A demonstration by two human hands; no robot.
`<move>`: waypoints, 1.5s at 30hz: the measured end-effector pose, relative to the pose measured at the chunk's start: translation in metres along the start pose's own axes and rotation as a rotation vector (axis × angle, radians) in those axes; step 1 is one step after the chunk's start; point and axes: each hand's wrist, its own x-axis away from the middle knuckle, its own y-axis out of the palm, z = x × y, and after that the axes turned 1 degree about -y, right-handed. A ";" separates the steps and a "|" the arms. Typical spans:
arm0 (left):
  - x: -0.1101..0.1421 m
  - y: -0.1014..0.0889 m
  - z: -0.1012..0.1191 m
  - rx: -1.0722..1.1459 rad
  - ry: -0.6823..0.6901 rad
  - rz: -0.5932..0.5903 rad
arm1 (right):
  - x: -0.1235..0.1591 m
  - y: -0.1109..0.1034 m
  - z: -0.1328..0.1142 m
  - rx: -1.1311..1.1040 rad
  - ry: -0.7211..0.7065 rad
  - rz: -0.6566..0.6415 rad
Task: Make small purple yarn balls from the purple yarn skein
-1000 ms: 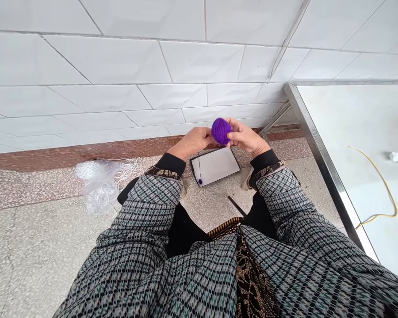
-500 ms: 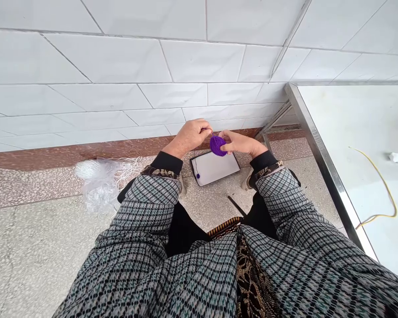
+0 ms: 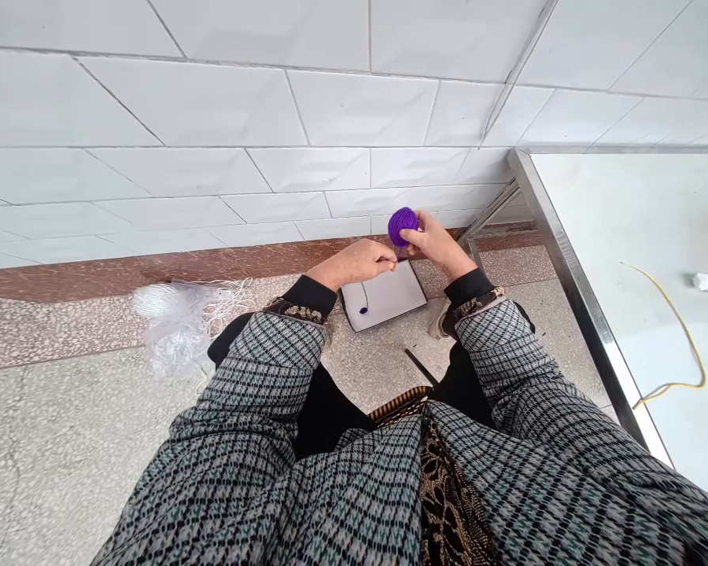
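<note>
My right hand (image 3: 433,239) grips a purple ball of yarn (image 3: 402,226) above the floor, near the wall. Just below and to the left of the ball, the fingers of my left hand (image 3: 363,262) pinch a purple yarn strand (image 3: 399,252) that runs down from it. Beneath both hands lies a shallow box or tray (image 3: 392,295) with a white inside and a dark rim. A small dark purple clump of yarn (image 3: 363,310) rests in its left part, with a strand leading up from it toward my left hand.
A clear plastic bag with white cord (image 3: 180,330) lies on the floor at left. At right stands a metal-framed table (image 3: 595,314) with a yellow cord (image 3: 693,338) on top. A dark thin stick (image 3: 421,366) lies on the floor between my feet. A tiled wall (image 3: 307,110) rises ahead.
My right hand has raised the yarn ball slightly up and to the right. My left hand has moved down and right, from above-left of the ball to below it. The small clump has shifted slightly right.
</note>
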 end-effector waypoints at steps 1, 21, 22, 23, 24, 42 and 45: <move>0.001 -0.002 0.001 -0.002 -0.003 0.013 | 0.000 0.000 0.000 0.075 0.018 0.007; -0.006 -0.003 -0.015 0.004 -0.155 0.263 | 0.005 -0.007 -0.001 -0.221 0.042 -0.332; -0.006 -0.001 -0.014 0.010 -0.143 0.237 | 0.003 -0.006 0.000 -0.210 0.045 -0.274; -0.005 0.000 -0.013 0.009 -0.127 0.199 | 0.002 -0.005 0.000 -0.190 0.046 -0.210; -0.005 0.001 -0.012 0.002 -0.107 0.152 | 0.001 -0.004 0.001 -0.159 0.045 -0.142; -0.003 -0.019 -0.018 -0.055 -0.081 0.374 | 0.007 -0.015 0.002 -0.052 0.048 -0.646; -0.005 -0.014 -0.021 -0.022 -0.101 0.360 | 0.008 -0.018 0.000 -0.136 0.034 -0.621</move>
